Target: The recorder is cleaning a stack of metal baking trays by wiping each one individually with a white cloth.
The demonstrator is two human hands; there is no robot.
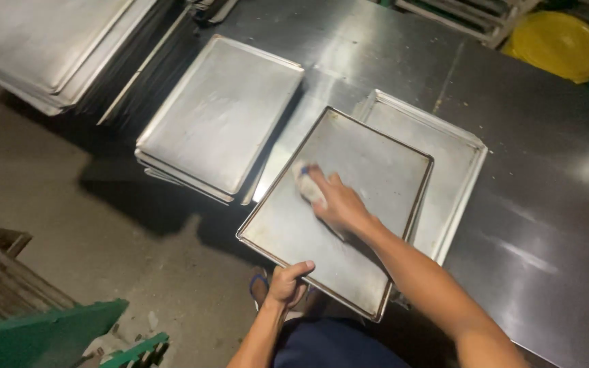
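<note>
Left hand (286,281) curled tight on the near rim of the flat metal tray (369,177). Right hand (339,202) pressed on a white rag (306,182) in the tray's middle. Tray atop another tray (461,163), on the steel desk (547,204). 1 tray stack (219,116) left of it.

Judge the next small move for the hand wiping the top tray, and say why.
Probably sweep the right hand and its cloth toward the tray's far corner: the cloth sits near the left-centre, and the left hand grips the near edge.
</note>
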